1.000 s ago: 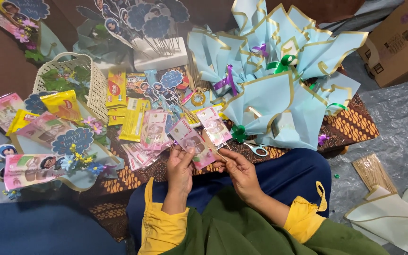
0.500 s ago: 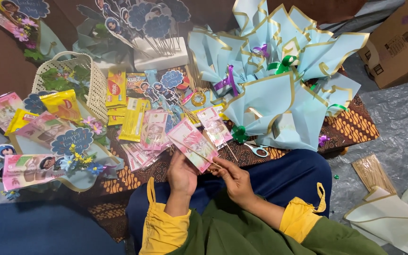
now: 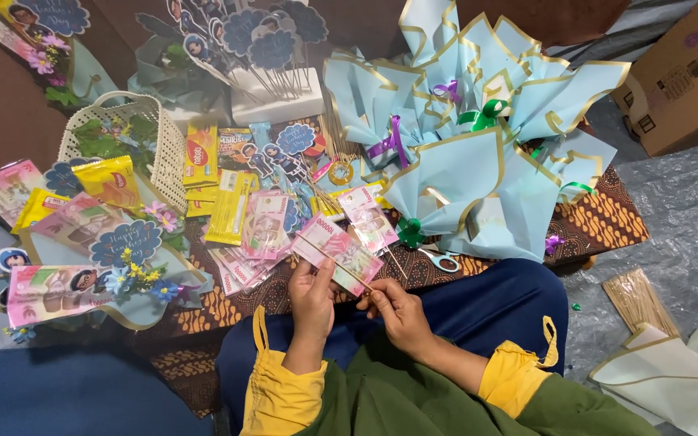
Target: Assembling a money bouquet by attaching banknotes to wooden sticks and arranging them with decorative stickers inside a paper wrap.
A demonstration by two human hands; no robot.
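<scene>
Head view looks down on a seated person in yellow sleeves and a green top, with both hands raised over the lap. Left hand (image 3: pixel 313 295) has its grip closed on the near left edge of a pink banknote in a clear sleeve (image 3: pixel 337 252), which tilts up and away toward the right. Right hand (image 3: pixel 397 311) pinches the near end of a thin wooden stick (image 3: pixel 341 269) that lies slantwise across the face of the banknote, touching it.

Just beyond the hands, a patterned brown cloth (image 3: pixel 607 218) covers the floor. On it, left of the banknote, lies a fan of more pink sleeved banknotes (image 3: pixel 262 230), with yellow snack packets (image 3: pixel 232 206) beside them. Scissors (image 3: pixel 443 259) rest just right of the hands. Farther right and back stands a cluster of pale blue wrapping cones with gold edges (image 3: pixel 478 161) tied with purple and green ribbons. At far left sits a white woven basket (image 3: pixel 163 145). A cardboard box (image 3: pixel 684 77) is at far right, and a bundle of sticks (image 3: pixel 638 299) lies near right on grey plastic sheeting.
</scene>
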